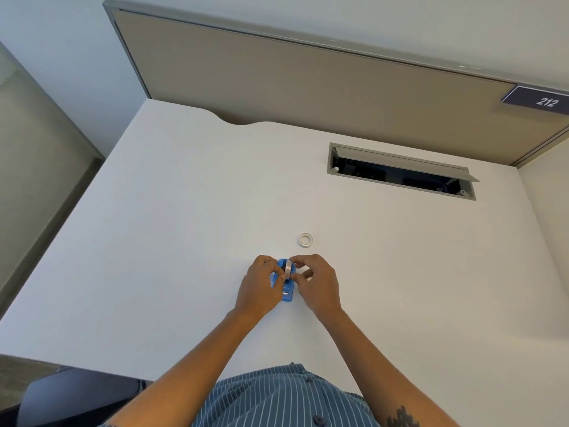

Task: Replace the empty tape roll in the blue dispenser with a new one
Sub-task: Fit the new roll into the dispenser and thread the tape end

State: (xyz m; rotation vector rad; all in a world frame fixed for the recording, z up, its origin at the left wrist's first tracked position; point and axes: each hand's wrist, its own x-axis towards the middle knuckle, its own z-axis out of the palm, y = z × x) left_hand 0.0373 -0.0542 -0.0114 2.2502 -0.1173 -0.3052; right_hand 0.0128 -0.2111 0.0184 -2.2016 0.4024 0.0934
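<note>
A: Big stuff first. White table [215, 211] fills the frame, cable tray [400, 177] upper right, nothing else on it but the task items.

B: And the dispenser?

A: Blue dispenser [287, 289] sits on the table, lower centre, between both hands. Looks like light plastic, rigid, so it would probably slide if not pinned. Left hand [261, 288] has its fingers closed on the dispenser's left side, bracing it.

B: Right?

A: Right hand [317, 285] pinches a tape roll [288, 270] standing on edge in the dispenser's cradle. Fingers closed on the roll's rim. Can't tell if it's seated.

B: Handling?

A: Roll is small, stiff and light, with a smooth rim, likely slippery. Best held by the flat sides or the rim.

B: Smallest?

A: A second ring [305, 240] lies flat, just above right of the hands, apart from them. Thin, looks like a bare core, very light.
</note>
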